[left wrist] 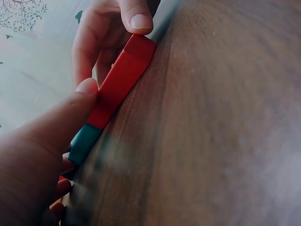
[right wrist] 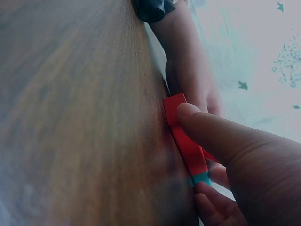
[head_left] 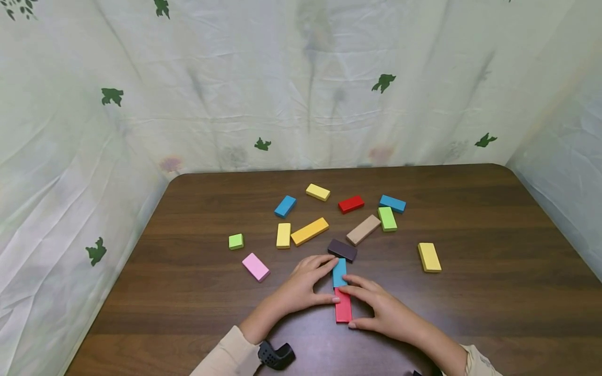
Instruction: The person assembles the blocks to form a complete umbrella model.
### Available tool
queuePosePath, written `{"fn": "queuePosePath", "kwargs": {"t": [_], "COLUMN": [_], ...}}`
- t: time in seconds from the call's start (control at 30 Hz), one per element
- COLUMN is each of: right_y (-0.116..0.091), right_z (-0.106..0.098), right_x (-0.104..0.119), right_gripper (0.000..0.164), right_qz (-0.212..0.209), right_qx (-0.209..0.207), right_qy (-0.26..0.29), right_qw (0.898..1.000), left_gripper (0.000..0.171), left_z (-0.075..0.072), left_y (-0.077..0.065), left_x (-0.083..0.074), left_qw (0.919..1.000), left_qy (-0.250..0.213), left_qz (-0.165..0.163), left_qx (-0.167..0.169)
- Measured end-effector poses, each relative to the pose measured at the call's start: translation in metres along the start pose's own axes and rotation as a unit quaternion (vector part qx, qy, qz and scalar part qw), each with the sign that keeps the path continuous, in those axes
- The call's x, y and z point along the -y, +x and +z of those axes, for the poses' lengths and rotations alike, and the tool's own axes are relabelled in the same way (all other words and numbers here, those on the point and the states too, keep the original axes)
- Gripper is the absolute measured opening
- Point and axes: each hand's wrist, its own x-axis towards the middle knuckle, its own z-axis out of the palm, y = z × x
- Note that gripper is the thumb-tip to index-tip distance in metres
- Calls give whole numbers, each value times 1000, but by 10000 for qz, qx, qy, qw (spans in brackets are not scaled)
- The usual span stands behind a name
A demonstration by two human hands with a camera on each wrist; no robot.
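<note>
On the table, a blue block point(head_left: 339, 272) and a red block point(head_left: 343, 306) lie end to end in a line running away from me. The left hand point(head_left: 305, 284) grips the pair from the left: its fingers reach the blue block's far end, and its thumb point(left wrist: 87, 89) presses the red block's side point(left wrist: 123, 77). From the right, the right hand point(head_left: 383, 305) holds the red block, thumb point(right wrist: 188, 110) at its near end and fingertips around the seam between the blocks. A dark block point(head_left: 342, 250) lies just beyond the blue one.
Loose blocks lie around: pink point(head_left: 256, 267) and small green point(head_left: 236, 241) to the left; orange point(head_left: 310, 232), tan point(head_left: 363, 230) and red point(head_left: 351, 204) farther back; yellow point(head_left: 429, 257) to the right. A pale patterned cloth point(head_left: 301, 94) hangs behind the table.
</note>
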Motion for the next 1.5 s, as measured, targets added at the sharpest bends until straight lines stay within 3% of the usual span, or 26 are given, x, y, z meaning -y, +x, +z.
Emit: {"fn": "queuePosePath", "kwargs": {"t": [0.43,0.63,1.2,1.5], "right_y": [2,4,4,4], "right_z": [2,2,-2,-3], "right_x": [-1,-1,-1,-1], "right_gripper": [68,68,68,70], "right_qz": [125,65,99,136], "right_qx": [-178,-205,-245,-296], "right_qy": [83,-126,-70,-63], "right_qw": [9997,9997,9996,9994], "left_gripper": [79,79,79,78], "left_z": [1,2,6,3], "left_y": [-1,-1,0,0], "left_x": [-2,-4,-7,-9], "left_qw": [9998,9998,9995,9994], "left_qy": [17,12,241,275], "left_qz": [87,129,211,197], "left_qx": [168,162,-51,55]}}
